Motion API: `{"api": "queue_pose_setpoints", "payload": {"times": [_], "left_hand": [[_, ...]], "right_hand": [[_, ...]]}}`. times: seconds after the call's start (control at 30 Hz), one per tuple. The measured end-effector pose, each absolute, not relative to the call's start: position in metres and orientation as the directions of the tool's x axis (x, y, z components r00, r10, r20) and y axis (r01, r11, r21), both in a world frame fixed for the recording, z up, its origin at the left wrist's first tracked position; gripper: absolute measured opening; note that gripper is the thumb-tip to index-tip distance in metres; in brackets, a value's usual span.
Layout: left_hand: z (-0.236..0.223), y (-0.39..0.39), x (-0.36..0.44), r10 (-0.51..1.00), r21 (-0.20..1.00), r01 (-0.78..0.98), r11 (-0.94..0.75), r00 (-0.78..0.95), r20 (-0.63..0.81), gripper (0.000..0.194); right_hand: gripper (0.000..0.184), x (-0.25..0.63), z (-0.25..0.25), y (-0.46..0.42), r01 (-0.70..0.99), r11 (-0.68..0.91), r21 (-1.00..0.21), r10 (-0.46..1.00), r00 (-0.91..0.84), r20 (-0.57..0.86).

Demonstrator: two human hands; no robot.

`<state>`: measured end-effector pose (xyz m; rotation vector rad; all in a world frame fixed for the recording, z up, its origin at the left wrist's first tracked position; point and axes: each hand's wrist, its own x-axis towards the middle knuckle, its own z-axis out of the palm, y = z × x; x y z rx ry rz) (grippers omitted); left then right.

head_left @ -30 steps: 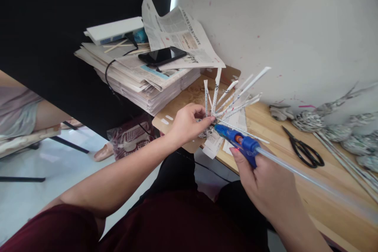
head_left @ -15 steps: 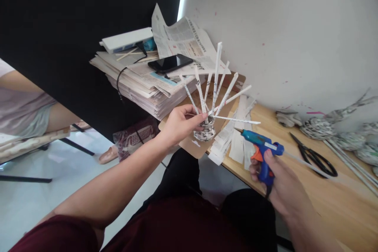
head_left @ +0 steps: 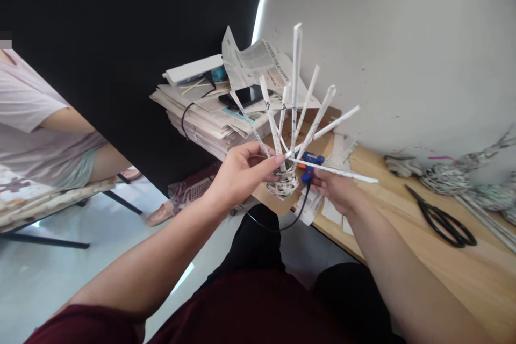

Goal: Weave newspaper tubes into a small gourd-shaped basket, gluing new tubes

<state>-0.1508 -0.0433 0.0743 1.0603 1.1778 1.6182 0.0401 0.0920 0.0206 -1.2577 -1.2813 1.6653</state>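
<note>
A small woven paper basket (head_left: 282, 185) is pinched at its rim by my left hand (head_left: 245, 174). Rolled newspaper sticks (head_left: 296, 64) fan upward from it, and one longer stick (head_left: 342, 171) points out to the right. Just behind and to the right of the basket, my right hand (head_left: 332, 185) is closed on a blue hot glue gun (head_left: 309, 165). Its nozzle is hidden behind the sticks and basket. A black cord (head_left: 296, 220) hangs from the gun's handle and loops under the basket.
Newspaper stack (head_left: 201, 126) with a phone (head_left: 245, 95) lies behind my left hand. Black scissors (head_left: 441, 217) and woven paper pieces (head_left: 445, 177) rest on the wooden table (head_left: 395, 209) at right. A person (head_left: 36, 102) sits at left beyond a black panel (head_left: 121, 27).
My right hand has carried the glue gun leftward, from over the table to behind the basket. My left hand keeps its hold on the basket. The view has shifted slightly.
</note>
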Motion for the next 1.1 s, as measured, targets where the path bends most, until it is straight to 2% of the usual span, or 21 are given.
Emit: {"api": "queue_pose_setpoints", "payload": {"times": [0.1, 0.2, 0.3, 0.4, 0.53, 0.7, 0.77, 0.87, 0.97, 1.1], "left_hand": [[0.07, -0.045, -0.152, 0.952, 0.971, -0.161, -0.18, -0.277, 0.13, 0.034], [0.066, -0.046, -0.15, 0.966, 0.975, -0.177, -0.136, -0.244, 0.091, 0.031], [0.064, -0.047, -0.145, 0.982, 0.978, -0.188, -0.089, -0.18, 0.055, 0.028], [0.065, -0.049, -0.138, 0.994, 0.982, -0.183, -0.054, -0.106, 0.035, 0.027], [0.066, -0.054, -0.13, 0.999, 0.988, -0.156, -0.007, -0.033, 0.001, 0.029], [0.068, -0.062, -0.124, 1.0, 0.991, -0.13, -0.009, -0.027, 0.005, 0.03], [0.071, -0.065, -0.122, 0.999, 0.995, -0.102, -0.021, -0.047, 0.016, 0.031], [0.075, -0.069, -0.118, 0.998, 0.999, -0.044, -0.01, -0.062, 0.007, 0.03], [0.078, -0.073, -0.113, 0.999, 1.0, -0.006, -0.008, -0.052, 0.007, 0.029], [0.078, -0.077, -0.109, 0.999, 0.999, -0.006, -0.037, -0.031, 0.036, 0.027]], "right_hand": [[0.016, 0.052, 0.026, 0.081, 0.175, -0.119, -0.977, 0.964, -0.214, -0.156], [0.018, 0.064, 0.043, 0.058, 0.344, 0.219, -0.913, 0.945, -0.308, 0.11], [0.024, 0.069, 0.064, 0.032, 0.23, 0.399, -0.888, 0.839, -0.483, 0.252], [0.022, 0.071, 0.075, 0.015, 0.15, 0.463, -0.873, 0.767, -0.561, 0.311], [0.019, 0.077, 0.072, 0.008, 0.137, 0.466, -0.874, 0.713, -0.643, 0.279], [0.014, 0.087, 0.069, -0.005, 0.232, 0.558, -0.797, 0.751, -0.549, 0.366], [0.01, 0.089, 0.068, -0.012, 0.264, 0.618, -0.74, 0.742, -0.507, 0.438], [0.009, 0.092, 0.068, -0.024, 0.263, 0.755, -0.601, 0.638, -0.508, 0.579], [0.019, 0.094, 0.07, -0.032, 0.315, 0.876, -0.365, 0.482, -0.546, 0.685], [0.022, 0.097, 0.075, -0.041, 0.463, 0.882, -0.085, 0.389, -0.615, 0.686]]}}
